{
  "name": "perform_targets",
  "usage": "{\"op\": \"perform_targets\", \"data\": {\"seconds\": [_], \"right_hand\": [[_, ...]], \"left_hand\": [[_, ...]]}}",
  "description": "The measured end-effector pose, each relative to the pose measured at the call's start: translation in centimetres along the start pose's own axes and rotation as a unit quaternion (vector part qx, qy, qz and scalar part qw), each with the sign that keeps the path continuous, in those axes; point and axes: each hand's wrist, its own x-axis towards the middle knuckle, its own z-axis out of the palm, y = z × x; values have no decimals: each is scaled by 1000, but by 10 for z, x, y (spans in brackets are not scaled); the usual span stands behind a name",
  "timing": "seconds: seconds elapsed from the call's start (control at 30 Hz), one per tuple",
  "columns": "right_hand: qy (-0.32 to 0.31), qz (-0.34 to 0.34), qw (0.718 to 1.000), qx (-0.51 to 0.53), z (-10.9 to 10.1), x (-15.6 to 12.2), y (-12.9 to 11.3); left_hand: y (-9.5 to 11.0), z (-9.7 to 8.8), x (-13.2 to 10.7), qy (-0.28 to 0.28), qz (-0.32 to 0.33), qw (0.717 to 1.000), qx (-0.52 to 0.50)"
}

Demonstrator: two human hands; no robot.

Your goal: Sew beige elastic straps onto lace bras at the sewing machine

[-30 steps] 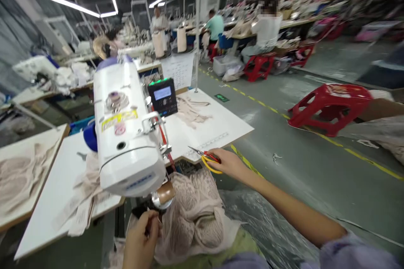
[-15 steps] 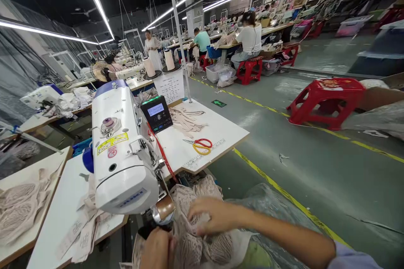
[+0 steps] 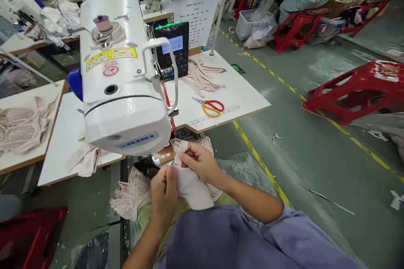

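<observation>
Over my lap, both hands grip a pale beige lace bra [image 3: 196, 191], whose smooth white inner side faces me. My left hand [image 3: 164, 193] is closed on its edge, thumb on top. Slightly higher and to the right, my right hand [image 3: 202, 163] pinches a narrow band of the bra between thumb and fingers. A lace part [image 3: 134, 195] spreads out left of my left hand; whether it belongs to the same bra is hidden. Just beyond my hands stands a white sewing machine [image 3: 126, 122], its lower head hiding the needle area.
Red-and-yellow handled scissors [image 3: 213, 108] and beige strips [image 3: 205, 76] lie on the white tabletop [image 3: 243, 96]. Behind the machine is a control panel [image 3: 172, 50]. Fabric pieces [image 3: 83, 157] sit at left, more bras [image 3: 23, 128] on the neighbouring table. A red stool [image 3: 356, 92] stands right.
The view has tilted down toward my lap. The bra has been turned so its white inner side shows, and my right hand has gone from spread over the lace to pinching the band.
</observation>
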Motion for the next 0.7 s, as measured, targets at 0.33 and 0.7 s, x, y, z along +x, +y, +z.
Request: {"op": "perform_targets", "data": {"seconds": [0.33,0.7], "right_hand": [[-43,-95,968,-227,-12,64,-18],[-72,-98,939,-323,-6,86,-34]], "left_hand": [[-33,-14,15,66,174,936,298],[-31,-22,27,53,171,902,393]]}}
